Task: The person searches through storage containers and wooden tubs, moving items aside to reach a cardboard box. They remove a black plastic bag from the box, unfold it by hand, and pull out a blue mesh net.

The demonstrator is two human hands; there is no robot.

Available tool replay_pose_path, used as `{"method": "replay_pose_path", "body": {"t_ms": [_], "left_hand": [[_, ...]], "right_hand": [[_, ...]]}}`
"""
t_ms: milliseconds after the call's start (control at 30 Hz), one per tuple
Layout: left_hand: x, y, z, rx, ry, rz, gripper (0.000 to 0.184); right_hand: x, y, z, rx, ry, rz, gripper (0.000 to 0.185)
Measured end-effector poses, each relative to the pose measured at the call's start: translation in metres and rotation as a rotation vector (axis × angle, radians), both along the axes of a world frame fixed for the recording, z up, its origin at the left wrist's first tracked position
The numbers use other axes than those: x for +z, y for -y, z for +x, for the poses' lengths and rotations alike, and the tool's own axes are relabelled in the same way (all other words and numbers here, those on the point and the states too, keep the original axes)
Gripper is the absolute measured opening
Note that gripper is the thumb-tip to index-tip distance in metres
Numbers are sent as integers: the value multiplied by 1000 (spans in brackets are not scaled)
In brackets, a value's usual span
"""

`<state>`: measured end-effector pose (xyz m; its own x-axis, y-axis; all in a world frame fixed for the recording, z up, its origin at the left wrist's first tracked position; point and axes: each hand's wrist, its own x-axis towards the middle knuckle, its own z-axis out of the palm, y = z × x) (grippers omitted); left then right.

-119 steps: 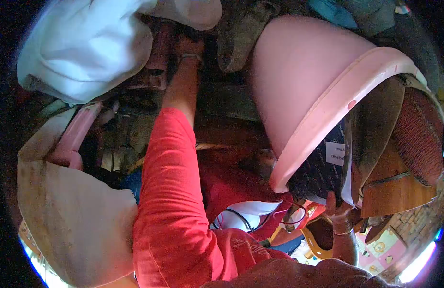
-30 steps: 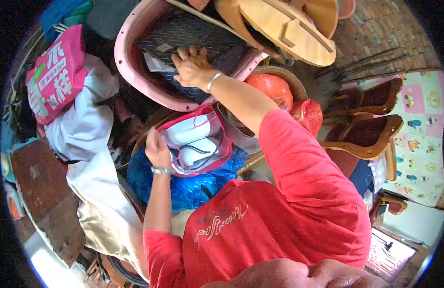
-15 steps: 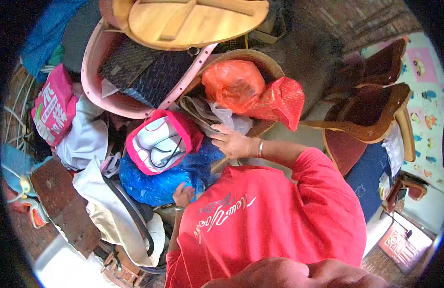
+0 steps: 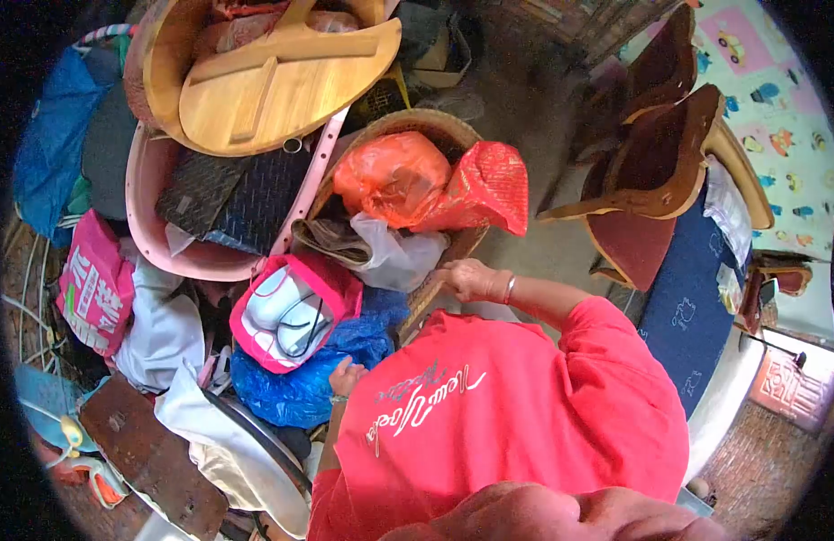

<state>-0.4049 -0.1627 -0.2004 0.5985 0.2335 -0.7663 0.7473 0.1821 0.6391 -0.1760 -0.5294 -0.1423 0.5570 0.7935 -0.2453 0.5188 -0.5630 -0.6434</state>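
Observation:
My right hand [image 4: 476, 281], with a bracelet on its wrist, has its fingers curled over the rim of a woven basket [image 4: 476, 236]. Inside the basket lie an orange-red plastic bag [image 4: 394, 176], a shiny red bag [image 4: 492, 191], a clear plastic bag [image 4: 390, 257] and a folded brown-grey cloth [image 4: 331, 243]. My left hand [image 4: 347, 377] is low beside a blue plastic bag [image 4: 286, 389]; its fingers look bent, and what they hold, if anything, is hidden. A pink bag holding white shoes [image 4: 286, 311] rests against the blue bag.
A pink tub [image 4: 145, 194] with dark folded cloth stands beyond, under a round wooden lid [image 4: 300, 86]. To the left are a pink printed bag [image 4: 97, 284], white cloth [image 4: 160, 325] and a brown board [image 4: 151, 451]. Brown chairs [image 4: 660, 162] stand at the right.
My right hand has come away from the brown-grey cloth and clear bag to the basket rim. My left hand's fingers look more bent. The view has shifted, moving most things left and down.

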Motion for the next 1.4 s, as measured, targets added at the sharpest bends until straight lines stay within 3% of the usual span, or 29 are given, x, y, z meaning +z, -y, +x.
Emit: {"method": "replay_pose_path", "body": {"t_ms": [67,200,233,300,333,367,400,467,533,600,700,800,867,933,967,1100,1167,1267,1400], "left_hand": [[-22,-6,-15,-383,77,454,34],[-90,-2,-61,-355,158,555,25],[-105,6,-67,-339,184,589,22],[-99,33,-51,-293,209,629,19],[-95,49,-46,-235,145,563,19],[-92,70,-42,-170,86,470,19],[-89,90,-40,-103,31,368,20],[-99,128,-40,18,-28,180,21],[-133,163,-50,125,-14,-20,22],[-177,191,-58,209,78,-244,23],[-143,224,-35,90,30,-39,37],[-66,225,29,400,-401,-480,38],[-83,225,23,492,-240,-527,38],[-82,221,30,515,-245,-624,39],[-74,221,33,497,-228,-505,40],[-66,225,42,493,-192,-414,42],[-69,233,38,439,-193,-235,42],[-83,238,23,654,-165,-405,34],[-62,270,34,567,-122,-288,34]], "right_hand": [[9,13,3,2,-7,-17,35],[-14,44,13,-48,-37,-33,29],[-27,54,17,-113,17,116,20],[-28,81,44,-38,-26,91,16],[-22,94,60,17,-76,62,11],[-13,104,69,-64,65,267,5],[-25,121,77,-44,64,273,5],[-54,157,94,41,-125,26,6],[-34,174,105,84,-121,-50,9],[-31,189,102,-28,-132,77,16],[-27,197,97,-27,-63,54,21],[-34,203,93,-68,-52,63,22],[-43,212,79,-66,-45,11,21],[-46,228,80,-29,-69,-99,23],[-44,232,79,-44,-48,-164,29],[-54,259,77,-84,-40,-180,32],[-50,257,80,-91,-72,-309,31],[-17,240,92,16,-177,-374,29],[-53,241,100,93,-202,-364,25]]}}
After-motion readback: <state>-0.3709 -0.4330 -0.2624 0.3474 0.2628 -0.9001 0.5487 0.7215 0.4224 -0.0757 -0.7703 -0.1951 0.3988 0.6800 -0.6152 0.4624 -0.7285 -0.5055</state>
